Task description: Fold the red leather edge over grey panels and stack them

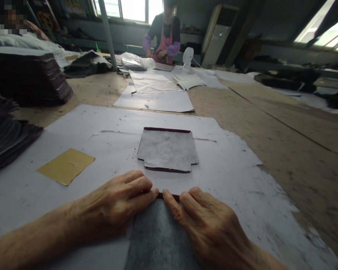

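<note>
A grey-backed, leather-like piece (160,232) lies in front of me, with a narrow dark red edge folded over at its far end. My left hand (115,206) is closed, its fingers curled and its thumb tip on the left part of that edge. On the right part, my right hand (211,221) presses with bent fingers, its thumb reaching toward the left thumb. The undersides of both hands are hidden, and the near end of the piece runs out of view. Just beyond them rests a stack of similar grey pieces (167,150) with notched corners and a dark red far edge.
White paper (107,120) covers the table under the work. A yellow-brown sheet (67,165) lies at left, beside tall stacks of dark pieces (25,78). Farther off are more papers (157,99), a small white fan (188,57) and a person in a pink apron (166,37).
</note>
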{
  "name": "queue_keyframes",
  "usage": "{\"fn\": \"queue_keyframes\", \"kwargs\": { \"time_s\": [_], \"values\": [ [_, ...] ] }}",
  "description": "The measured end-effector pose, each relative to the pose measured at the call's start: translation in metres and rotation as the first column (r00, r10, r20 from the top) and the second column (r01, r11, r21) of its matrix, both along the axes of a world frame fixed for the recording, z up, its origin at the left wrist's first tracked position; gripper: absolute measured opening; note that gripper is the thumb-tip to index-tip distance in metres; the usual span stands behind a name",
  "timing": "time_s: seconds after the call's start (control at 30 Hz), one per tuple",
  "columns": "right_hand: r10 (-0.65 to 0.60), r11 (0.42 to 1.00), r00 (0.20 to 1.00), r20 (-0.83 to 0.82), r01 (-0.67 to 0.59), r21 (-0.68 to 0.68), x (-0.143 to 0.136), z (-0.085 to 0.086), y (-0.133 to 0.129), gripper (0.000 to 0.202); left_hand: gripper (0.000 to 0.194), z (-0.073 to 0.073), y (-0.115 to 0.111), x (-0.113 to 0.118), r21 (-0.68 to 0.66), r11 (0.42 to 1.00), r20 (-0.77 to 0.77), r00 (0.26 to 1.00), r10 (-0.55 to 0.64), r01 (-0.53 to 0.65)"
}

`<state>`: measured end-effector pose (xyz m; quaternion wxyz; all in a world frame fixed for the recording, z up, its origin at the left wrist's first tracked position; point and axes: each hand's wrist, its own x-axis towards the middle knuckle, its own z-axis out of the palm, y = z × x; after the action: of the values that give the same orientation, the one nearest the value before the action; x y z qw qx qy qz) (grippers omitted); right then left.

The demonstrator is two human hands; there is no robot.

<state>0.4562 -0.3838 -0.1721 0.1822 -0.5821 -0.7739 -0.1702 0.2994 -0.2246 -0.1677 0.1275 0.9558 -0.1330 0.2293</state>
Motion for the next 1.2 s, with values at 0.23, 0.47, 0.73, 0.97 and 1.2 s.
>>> {"fn": "queue_keyframes", "kwargs": {
  "time_s": [0.23,0.47,0.73,0.97,1.2],
  "values": [
    [-0.029,0.999,0.996,0.082,0.032,-0.029,-0.008,0.01,0.01,0.034,0.025,-0.003,-0.006,0.001,0.02,0.999,0.008,1.0,0.026,-0.026],
    [0.158,0.987,0.986,-0.045,-0.158,-0.003,-0.011,0.001,0.027,0.03,0.038,0.001,0.006,-0.007,-0.129,0.989,0.011,0.997,0.073,-0.071],
    [0.181,0.982,0.973,-0.146,-0.186,-0.025,-0.001,-0.005,0.029,0.039,0.033,0.005,-0.027,-0.036,-0.045,0.976,0.013,0.977,0.212,-0.211],
    [0.145,0.984,0.979,-0.144,-0.157,-0.078,0.0,-0.003,0.029,0.044,0.04,-0.001,-0.03,-0.034,-0.062,0.975,0.011,0.976,0.216,-0.215],
    [0.121,0.983,0.982,-0.146,-0.139,-0.118,-0.001,0.001,0.031,0.044,0.036,0.002,-0.032,-0.035,-0.009,0.968,0.004,0.968,0.251,-0.251]
  ]
}}
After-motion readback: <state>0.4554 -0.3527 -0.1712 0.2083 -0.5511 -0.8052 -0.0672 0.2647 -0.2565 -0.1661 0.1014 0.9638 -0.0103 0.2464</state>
